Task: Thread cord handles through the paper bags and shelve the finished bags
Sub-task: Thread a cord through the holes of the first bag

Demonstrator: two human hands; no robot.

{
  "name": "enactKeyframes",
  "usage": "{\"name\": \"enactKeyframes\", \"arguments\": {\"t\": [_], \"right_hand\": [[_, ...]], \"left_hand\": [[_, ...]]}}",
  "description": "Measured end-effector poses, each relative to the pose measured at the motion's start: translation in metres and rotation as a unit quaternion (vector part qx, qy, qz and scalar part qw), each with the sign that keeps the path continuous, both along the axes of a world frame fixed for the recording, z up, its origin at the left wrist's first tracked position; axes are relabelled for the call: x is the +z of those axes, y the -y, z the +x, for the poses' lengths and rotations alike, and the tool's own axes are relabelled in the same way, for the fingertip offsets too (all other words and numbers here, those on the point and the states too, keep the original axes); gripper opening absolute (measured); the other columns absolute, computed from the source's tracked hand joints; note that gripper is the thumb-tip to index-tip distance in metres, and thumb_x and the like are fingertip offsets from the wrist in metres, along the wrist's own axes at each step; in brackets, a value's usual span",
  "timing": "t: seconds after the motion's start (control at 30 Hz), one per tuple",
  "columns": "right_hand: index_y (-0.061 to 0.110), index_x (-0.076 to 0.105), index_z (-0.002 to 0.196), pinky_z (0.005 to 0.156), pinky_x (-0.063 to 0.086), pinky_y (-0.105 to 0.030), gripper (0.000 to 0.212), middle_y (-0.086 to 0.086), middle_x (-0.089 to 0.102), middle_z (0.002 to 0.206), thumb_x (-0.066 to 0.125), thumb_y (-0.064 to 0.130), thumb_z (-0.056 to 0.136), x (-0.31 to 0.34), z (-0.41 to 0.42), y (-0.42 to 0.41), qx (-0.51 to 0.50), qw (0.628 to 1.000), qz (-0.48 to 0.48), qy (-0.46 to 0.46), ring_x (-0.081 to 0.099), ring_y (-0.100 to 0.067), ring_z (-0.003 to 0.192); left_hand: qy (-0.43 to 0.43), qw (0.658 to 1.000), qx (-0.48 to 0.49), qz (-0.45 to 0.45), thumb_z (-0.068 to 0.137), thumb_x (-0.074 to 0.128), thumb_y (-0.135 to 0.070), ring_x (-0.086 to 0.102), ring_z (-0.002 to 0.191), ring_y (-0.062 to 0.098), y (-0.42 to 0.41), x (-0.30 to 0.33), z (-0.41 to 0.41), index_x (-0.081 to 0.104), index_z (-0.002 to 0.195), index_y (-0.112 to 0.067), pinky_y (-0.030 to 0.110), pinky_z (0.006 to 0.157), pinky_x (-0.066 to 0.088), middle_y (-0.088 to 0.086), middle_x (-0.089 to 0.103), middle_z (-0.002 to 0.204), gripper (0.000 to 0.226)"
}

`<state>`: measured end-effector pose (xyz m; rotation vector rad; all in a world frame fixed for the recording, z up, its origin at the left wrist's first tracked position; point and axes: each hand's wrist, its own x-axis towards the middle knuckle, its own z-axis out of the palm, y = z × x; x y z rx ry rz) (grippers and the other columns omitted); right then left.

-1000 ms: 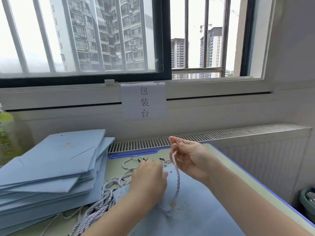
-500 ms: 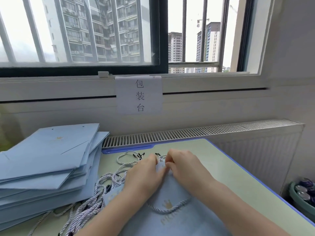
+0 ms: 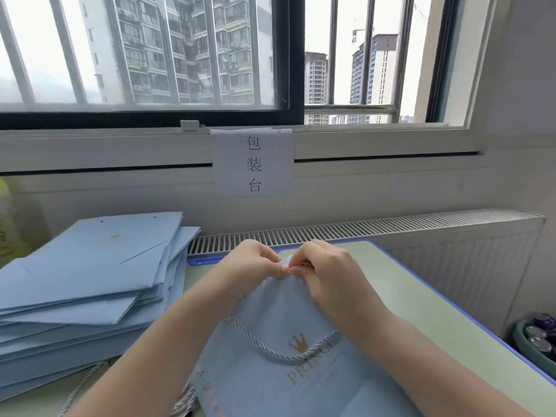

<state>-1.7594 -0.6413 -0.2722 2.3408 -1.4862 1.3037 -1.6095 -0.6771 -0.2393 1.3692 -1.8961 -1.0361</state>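
Note:
A light blue paper bag [image 3: 288, 386] with a gold crown and lettering lies in front of me, its top edge lifted off the table. A twisted grey-white cord [image 3: 270, 350] loops across its face. My left hand [image 3: 249, 263] pinches the bag's top edge. My right hand [image 3: 328, 275] pinches the cord end at that same edge, thumb to thumb with the left. Whether the cord end is through a hole is hidden by my fingers. More loose cords [image 3: 183, 401] lie under my left forearm.
A tall stack of flat blue bags [image 3: 84, 284] fills the table's left side. The green table top [image 3: 421, 311] has a blue rim; a radiator grille [image 3: 391, 227] runs behind it. A bin with cans [image 3: 538, 341] sits low right. A green bottle [image 3: 6, 224] stands far left.
My right hand lowered the cord from a raised pull down to the bag's top edge. Both hands then lifted that edge, and the cord now lies in a loop across the bag's face.

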Motion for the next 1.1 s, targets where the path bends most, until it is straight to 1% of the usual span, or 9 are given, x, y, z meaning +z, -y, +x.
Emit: {"name": "enactKeyframes", "arguments": {"t": [0.1,0.23,0.37,0.53,0.63,0.73,0.87,1.0,1.1], "right_hand": [[0.015,0.062,0.080,0.068,0.044,-0.031,0.009,0.004,0.062,0.082,0.061,0.010,0.088,-0.001,0.000,0.001,-0.009,1.000,0.000,-0.002,0.056,-0.015,0.076],[0.013,0.059,0.078,0.063,0.045,-0.034,0.011,0.002,0.056,0.080,0.057,0.006,0.085,-0.002,0.001,0.002,-0.008,0.999,-0.014,-0.051,0.052,-0.017,0.073],[0.009,0.067,0.085,0.068,0.044,-0.029,0.022,-0.001,0.060,0.084,0.048,0.019,0.088,0.003,0.001,0.000,0.044,0.999,0.008,-0.019,0.057,-0.017,0.077],[0.014,0.068,0.092,0.069,0.040,-0.013,0.018,0.003,0.059,0.084,0.051,0.017,0.087,0.004,0.002,-0.001,0.055,0.998,0.015,0.026,0.053,-0.007,0.077],[0.017,0.064,0.089,0.069,0.038,-0.010,0.007,0.007,0.057,0.079,0.062,0.011,0.086,0.007,0.003,-0.003,0.048,0.996,0.009,0.079,0.052,-0.006,0.078],[0.016,0.062,0.086,0.070,0.043,-0.017,0.010,0.006,0.059,0.080,0.067,0.008,0.084,0.009,0.004,-0.005,0.059,0.993,0.020,0.105,0.055,-0.010,0.079],[0.013,0.062,0.082,0.069,0.039,-0.009,0.009,0.007,0.061,0.080,0.068,0.007,0.083,0.010,0.007,-0.007,0.073,0.991,0.014,0.109,0.055,-0.005,0.079],[0.017,0.061,0.082,0.065,0.037,-0.011,0.008,0.005,0.058,0.074,0.067,0.013,0.085,0.009,0.009,-0.009,0.081,0.991,0.030,0.100,0.050,-0.006,0.071],[0.021,0.063,0.081,0.064,0.043,-0.015,0.009,0.006,0.062,0.070,0.066,0.015,0.087,0.009,0.009,-0.009,0.114,0.967,0.121,0.192,0.054,-0.003,0.066]], "left_hand": [[0.003,0.998,-0.015,0.057,0.083,0.069,-0.015,0.043,0.050,0.016,-0.001,0.004,0.006,0.067,0.070,-0.009,0.018,0.048,0.033,0.007,0.053,0.063,0.014],[-0.006,0.993,-0.040,0.112,0.085,0.064,-0.009,0.056,0.074,0.028,0.001,0.009,0.009,0.070,0.092,0.006,0.038,0.074,0.046,0.024,0.066,0.089,0.018],[-0.047,0.983,-0.074,0.162,0.088,0.055,0.000,0.058,0.081,0.031,0.002,0.012,0.013,0.065,0.103,0.010,0.039,0.081,0.048,0.025,0.065,0.095,0.021],[-0.131,0.960,-0.080,0.232,0.093,0.049,-0.006,0.059,0.065,0.021,0.011,0.007,0.021,0.063,0.109,0.008,0.022,0.057,0.050,0.020,0.062,0.095,0.026],[-0.165,0.939,-0.113,0.279,0.093,0.045,-0.003,0.062,0.058,0.015,0.017,0.008,0.029,0.068,0.106,0.001,0.021,0.050,0.050,0.013,0.064,0.089,0.027],[-0.145,0.944,-0.135,0.263,0.085,0.050,0.009,0.058,0.051,0.014,0.017,0.007,0.031,0.071,0.103,0.001,0.019,0.044,0.047,0.016,0.063,0.096,0.029],[-0.113,0.952,-0.142,0.246,0.071,0.073,-0.008,0.043,0.064,0.017,0.015,0.005,0.031,0.068,0.108,0.001,0.021,0.050,0.039,0.017,0.053,0.101,0.039],[-0.099,0.956,-0.137,0.240,0.086,0.056,0.006,0.061,0.053,0.019,0.014,0.008,0.029,0.067,0.102,0.008,0.023,0.048,0.051,0.018,0.064,0.084,0.020],[-0.063,0.963,-0.123,0.233,0.087,0.049,0.011,0.063,0.050,0.020,0.011,0.010,0.026,0.063,0.104,0.015,0.023,0.045,0.051,0.020,0.064,0.084,0.022]]}}
